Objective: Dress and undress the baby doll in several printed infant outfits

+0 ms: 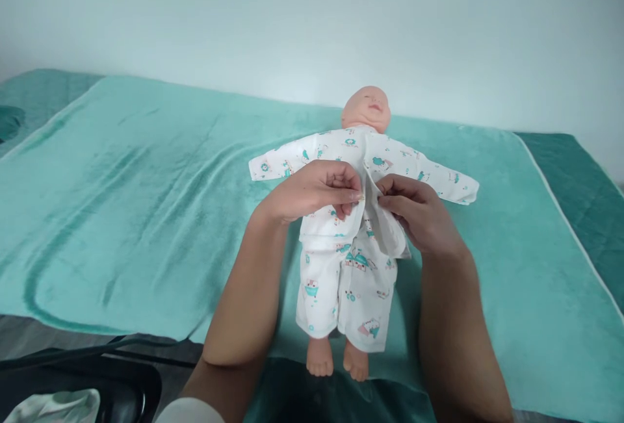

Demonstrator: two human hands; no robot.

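Between the left hand (322, 186) and the right hand (414, 215), the jacket (351, 147) is white, scattered with teal and pinkish motifs; the trousers (358, 280) below the hands carry a similar print. Beyond the hands, the doll's head (365, 108) is pink. The blanket (146, 195) around them is light teal with pale edging; the sheet (580, 182) far to the right hand's right is darker teal.

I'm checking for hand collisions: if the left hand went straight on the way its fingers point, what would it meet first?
Probably the lifted white fabric front flap of the printed doll jacket, held by the right hand; that hand's fingers lie close beyond, though depth is unclear.
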